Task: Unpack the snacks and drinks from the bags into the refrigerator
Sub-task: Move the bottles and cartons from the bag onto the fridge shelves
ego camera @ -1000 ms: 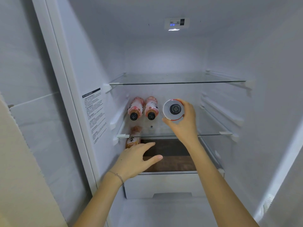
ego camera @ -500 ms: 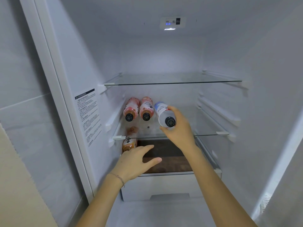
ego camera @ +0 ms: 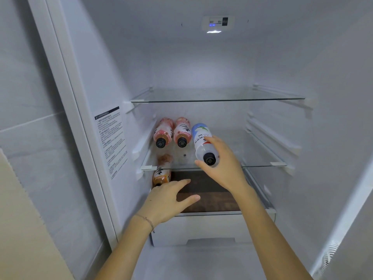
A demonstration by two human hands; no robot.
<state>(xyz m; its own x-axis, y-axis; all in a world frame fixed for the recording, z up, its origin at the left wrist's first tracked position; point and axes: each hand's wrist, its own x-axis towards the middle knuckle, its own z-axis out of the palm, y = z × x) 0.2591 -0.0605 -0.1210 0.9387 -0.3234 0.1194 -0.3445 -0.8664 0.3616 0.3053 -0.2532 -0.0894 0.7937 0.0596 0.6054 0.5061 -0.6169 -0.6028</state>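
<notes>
Inside the open refrigerator, my right hand [ego camera: 224,164] grips a white and blue bottle [ego camera: 201,142] near its black cap, lying it on the middle glass shelf [ego camera: 260,164]. Two pink bottles [ego camera: 163,131] [ego camera: 182,131] lie side by side to its left, caps toward me. Under that shelf, at the left, lies a third pink and orange bottle [ego camera: 161,175]. My left hand [ego camera: 168,200] hovers open just in front of it, fingers spread, holding nothing.
An upper glass shelf [ego camera: 218,99] spans the refrigerator above. A white drawer [ego camera: 201,229] with a dark brown inside sits below my hands. A label sticker [ego camera: 112,142] is on the left inner wall. A beige panel [ego camera: 22,229] stands at the far left.
My right hand has tipped the white and blue bottle from bottom-toward-me to lying on the middle shelf beside the pink bottles. My left hand has barely moved.
</notes>
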